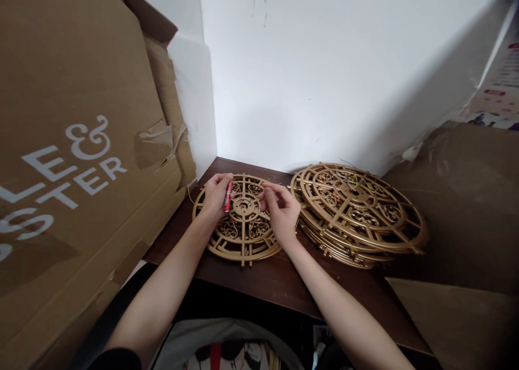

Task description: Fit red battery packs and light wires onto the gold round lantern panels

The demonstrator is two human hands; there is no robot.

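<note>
A gold openwork disc point(243, 235) lies flat on the dark wooden table point(279, 283), right in front of me. My left hand point(217, 196) rests on the disc's left side, closed around a small red cylinder point(228, 196) held upright. My right hand point(279, 210) hovers over the disc's right side with fingers pinched together near the centre hub point(245, 205); what it pinches is too small to name, possibly a thin wire.
A stack of similar gold discs point(359, 213) with thin wires on top sits to the right. A large cardboard box point(73, 159) leans at the left, brown cardboard point(462, 197) at the right, a white wall point(324, 73) behind.
</note>
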